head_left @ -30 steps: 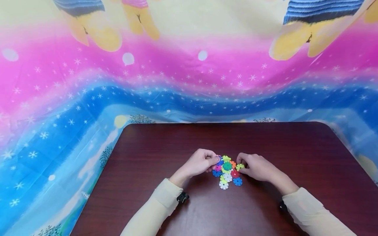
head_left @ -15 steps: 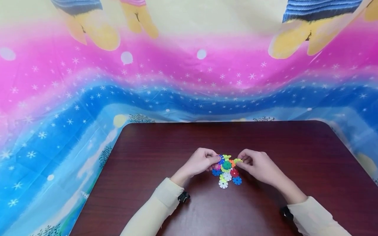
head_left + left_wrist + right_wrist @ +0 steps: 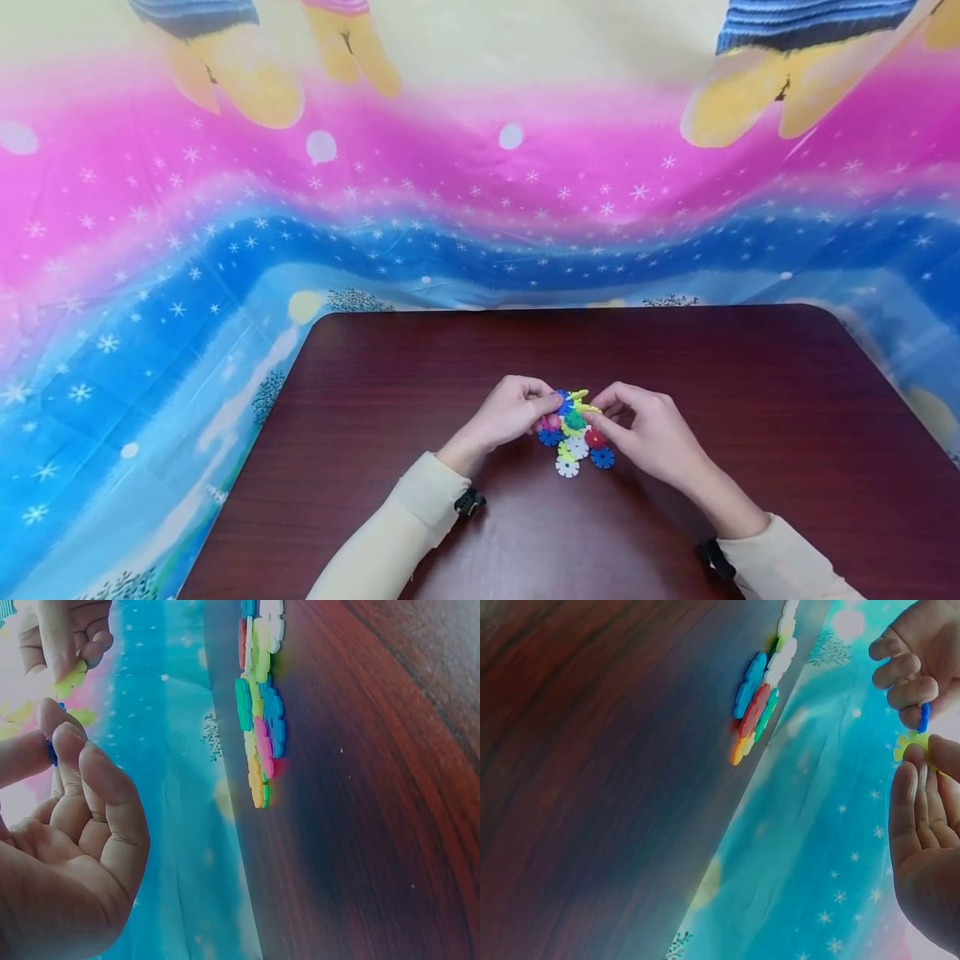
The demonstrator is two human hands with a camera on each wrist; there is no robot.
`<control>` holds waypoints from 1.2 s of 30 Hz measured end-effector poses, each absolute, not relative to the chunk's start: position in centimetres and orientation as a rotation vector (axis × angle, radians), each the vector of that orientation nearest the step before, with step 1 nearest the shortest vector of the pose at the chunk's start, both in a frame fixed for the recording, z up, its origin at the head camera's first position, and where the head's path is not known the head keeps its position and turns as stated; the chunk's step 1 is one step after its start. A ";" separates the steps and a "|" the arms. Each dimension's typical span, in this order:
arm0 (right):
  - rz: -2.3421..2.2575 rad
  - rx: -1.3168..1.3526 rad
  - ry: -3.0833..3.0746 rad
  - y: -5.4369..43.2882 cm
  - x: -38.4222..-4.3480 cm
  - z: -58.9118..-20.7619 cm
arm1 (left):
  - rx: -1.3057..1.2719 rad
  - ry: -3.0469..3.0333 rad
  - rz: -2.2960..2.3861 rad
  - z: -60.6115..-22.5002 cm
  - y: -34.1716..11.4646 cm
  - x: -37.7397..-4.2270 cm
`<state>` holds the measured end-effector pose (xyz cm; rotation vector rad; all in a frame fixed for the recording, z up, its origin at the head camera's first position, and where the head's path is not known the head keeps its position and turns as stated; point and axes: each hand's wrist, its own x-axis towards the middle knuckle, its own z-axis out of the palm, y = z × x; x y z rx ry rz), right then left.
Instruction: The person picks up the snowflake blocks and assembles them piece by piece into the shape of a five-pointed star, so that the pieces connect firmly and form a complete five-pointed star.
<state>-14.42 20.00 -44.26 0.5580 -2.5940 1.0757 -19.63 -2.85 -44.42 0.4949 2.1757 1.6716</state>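
Observation:
Between thumb and fingertips, my left hand (image 3: 517, 412) pinches a blue notched plastic disc (image 3: 564, 403), with another yellow disc (image 3: 579, 395) against its far right side. My right hand (image 3: 648, 429) pinches a yellow notched disc (image 3: 590, 409), tilted nearly edge-on beside the blue one. Both hands are raised above the tabletop in the wrist views, where the blue disc (image 3: 924, 718) and the yellow disc (image 3: 71, 679) stand close together. Below them on the table lies a loose pile of similar discs, among them a green disc (image 3: 574, 420), a red disc (image 3: 595, 438) and a white disc (image 3: 567, 466).
The pile spreads over a dark reddish-brown wooden table (image 3: 420, 358), with another blue disc (image 3: 602, 457) at its near right. Behind the table hangs a colourful printed cloth (image 3: 480, 200). Each wrist wears a black strap (image 3: 470, 502).
My right hand has taken a yellow disc from the right of the pile, lifted it and brought it left to the blue disc. The left hand has barely moved, still pinching the blue disc.

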 end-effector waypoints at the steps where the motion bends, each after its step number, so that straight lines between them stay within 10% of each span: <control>1: 1.069 0.566 -2.585 19.9 -14.4 -44.3 | 0.496 2.171 1.676 -44.4 -2.8 -19.6; 36: 0.908 0.649 -2.335 18.9 -14.5 -45.6 | 0.456 2.280 1.662 -44.8 -2.0 -18.8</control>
